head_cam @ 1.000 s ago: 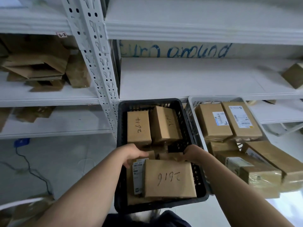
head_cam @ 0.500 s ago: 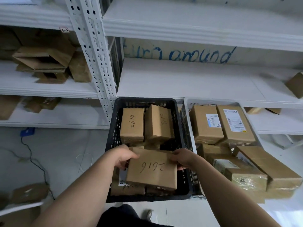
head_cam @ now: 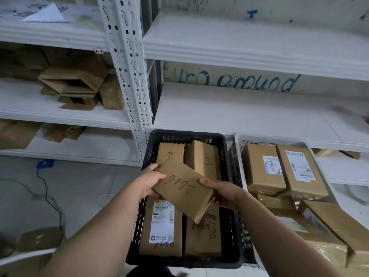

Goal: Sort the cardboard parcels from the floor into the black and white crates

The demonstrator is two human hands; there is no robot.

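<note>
- Both hands are on one parcel: the left hand grips its far-left corner and the right hand holds the near-right end, thumb on top.
- That's the parcel marked 2616, held tilted just above the black crate and not set down yet.
- Under it the black crate already has four parcels. There's a labelled parcel and a scribbled-on parcel at the front, and two more at the back.
- The white crate sits right beside it on the right. It's loaded with printed-label boxes, and the heap looks like it spills over at the near end.
- Off to the lower left there are what look like floor parcels, though they're blurry.
- So I'd say most of the sorting is done, with this parcel to place and a few stragglers left.
</note>
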